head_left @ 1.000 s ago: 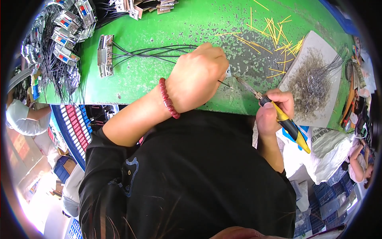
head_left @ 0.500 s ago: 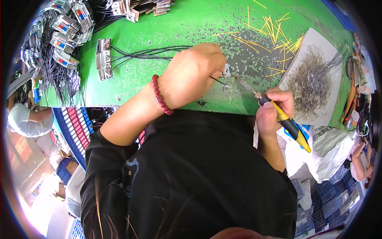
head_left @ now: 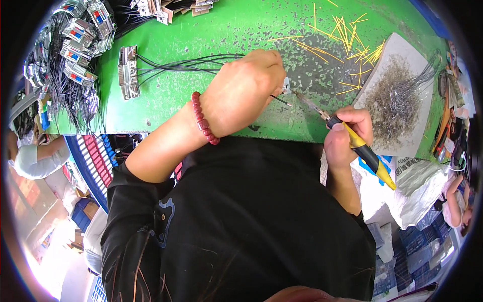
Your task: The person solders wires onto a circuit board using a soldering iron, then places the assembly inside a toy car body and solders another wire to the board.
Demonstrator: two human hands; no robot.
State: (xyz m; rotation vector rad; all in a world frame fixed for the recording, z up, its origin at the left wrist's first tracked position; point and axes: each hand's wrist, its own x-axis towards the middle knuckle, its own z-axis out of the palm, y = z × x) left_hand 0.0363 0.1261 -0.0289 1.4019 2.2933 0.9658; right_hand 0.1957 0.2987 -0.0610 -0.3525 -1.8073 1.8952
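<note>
Green bench [head_left: 166, 105] beneath: left hand [head_left: 246, 83] clenches black wires [head_left: 176, 66], right hand [head_left: 347, 137] grasps yellow-black soldering iron [head_left: 371, 158], tip [head_left: 298, 94] near left fingers [head_left: 276, 73].

Bright tabletop [head_left: 241, 30], blown-out glare lower left, dark fisheye-bent rim.

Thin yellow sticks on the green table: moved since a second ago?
No. The thin yellow sticks lie unchanged against the flat grey board; only the camera view shifts slightly.

A yellow-and-black pen-shaped tool [head_left: 371, 160] is slanting toward a small pale plate [head_left: 287, 84]; thin black wires [head_left: 168, 66] are trailing from a silver metal housing [head_left: 129, 73] on the table [head_left: 211, 40].
</note>
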